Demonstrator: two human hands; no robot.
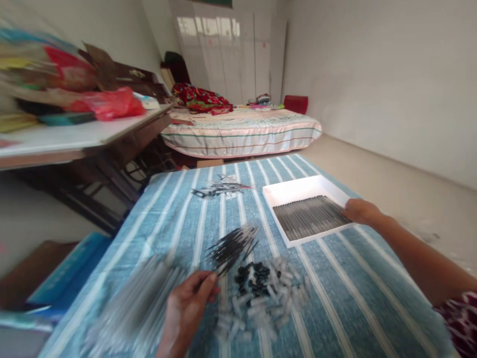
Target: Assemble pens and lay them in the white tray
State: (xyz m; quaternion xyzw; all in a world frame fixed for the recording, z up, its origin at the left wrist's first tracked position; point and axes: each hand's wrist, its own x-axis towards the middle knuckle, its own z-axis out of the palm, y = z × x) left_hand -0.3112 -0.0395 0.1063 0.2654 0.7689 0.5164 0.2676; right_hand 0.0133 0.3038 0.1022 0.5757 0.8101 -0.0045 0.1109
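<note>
My left hand (192, 301) is closed in a pinch at the near end of a loose pile of thin dark pen refills (231, 246); a refill seems to be between thumb and forefinger. Beside it on the left lies a blurred bundle of clear pen barrels (139, 303). To its right are heaped translucent white caps (266, 311) and small black plugs (251, 278). My right hand (359, 211) is at the right wall of a shallow white box (298, 185), fingers closed by the end of a row of grey pens (311, 216). What those fingers hold is hidden.
A blue striped cloth (164, 219) covers the work surface. More dark refills (219, 188) lie toward its far side. A cluttered table (122, 127) with a red plastic bag (115, 103) stands left, a bed (242, 132) beyond, and a blue box (69, 273) low at left.
</note>
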